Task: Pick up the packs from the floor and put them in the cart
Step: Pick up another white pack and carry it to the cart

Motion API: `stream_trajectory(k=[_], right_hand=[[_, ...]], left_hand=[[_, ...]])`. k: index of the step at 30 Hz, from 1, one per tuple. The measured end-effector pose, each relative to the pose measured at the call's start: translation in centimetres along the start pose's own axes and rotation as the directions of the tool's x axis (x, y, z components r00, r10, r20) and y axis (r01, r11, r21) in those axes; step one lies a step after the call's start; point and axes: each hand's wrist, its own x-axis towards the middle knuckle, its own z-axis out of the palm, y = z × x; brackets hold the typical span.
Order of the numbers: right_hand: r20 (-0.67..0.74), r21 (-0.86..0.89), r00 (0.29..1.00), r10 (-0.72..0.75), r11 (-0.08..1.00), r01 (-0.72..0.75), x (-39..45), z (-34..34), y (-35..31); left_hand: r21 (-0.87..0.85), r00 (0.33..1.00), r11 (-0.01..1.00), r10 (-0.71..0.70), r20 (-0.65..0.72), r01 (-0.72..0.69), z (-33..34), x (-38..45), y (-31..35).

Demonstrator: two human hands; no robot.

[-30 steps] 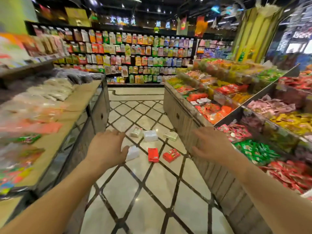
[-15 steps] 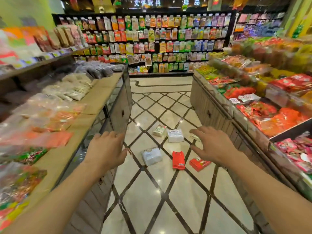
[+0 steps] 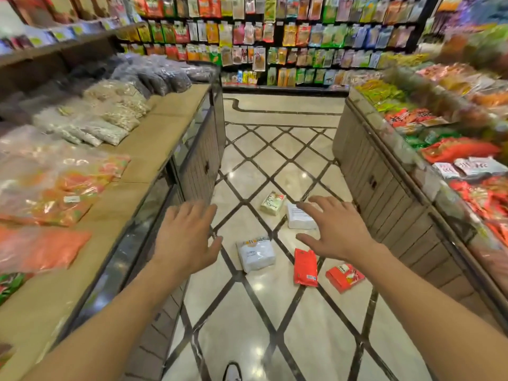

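Left hand (image 3: pixel 185 237): reaches out palm down at centre-left of the frame, fingers spread, grip released and empty; it shows in front of the end of the left counter (image 3: pixel 154 149).
Right hand (image 3: pixel 336 229): stretched forward palm down at centre-right, fingers fanned, grip released, nothing in it; its fingertips overlap the view of the far white pack.
Floor (image 3: pixel 247 325): glossy cream tiles crossed by dark diagonal lines, running up the middle of the frame between the two counters.
Near white pack (image 3: pixel 255 253): lies flat on the floor at frame centre, between the two hands in the picture.
Far white pack (image 3: pixel 299 220): on the floor above it, partly hidden by the right hand.
Cream pack (image 3: pixel 273 202): pale wrapper with a red and green label, just beside the far white pack on its left.
Long red pack (image 3: pixel 305 266): lies lengthwise on the floor below the right hand.
Square red pack (image 3: pixel 345 277): just right of the long red one, tilted, near the foot of the right counter (image 3: pixel 384 188).
Left counter goods: clear bags of pale, dark and orange snacks piled along the left edge.
Right counter goods: heaps of red, green and yellow packets, blurred.
Back shelves (image 3: pixel 275 37): rows of hanging pouches across the top of the frame.
Shoe (image 3: pixel 232 372): a toe shows at the bottom edge.
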Motion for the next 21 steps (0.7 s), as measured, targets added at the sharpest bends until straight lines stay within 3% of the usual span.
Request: stream_trajectory(k=[13,21], right_hand=[[0.113,0.07,0.992,0.063,0.995,-0.072,22.8,8.5,2.8],[0.261,0.223,0.965,0.001,0.973,-0.062,36.1,23.2,6.0]], left_hand=[[-0.079,0.982,0.995,0.073,0.173,-0.06,12.8,23.6,-5.9],[-0.114,0.944,0.99,-0.04,0.327,0.081,25.6,35.8,-5.5]])
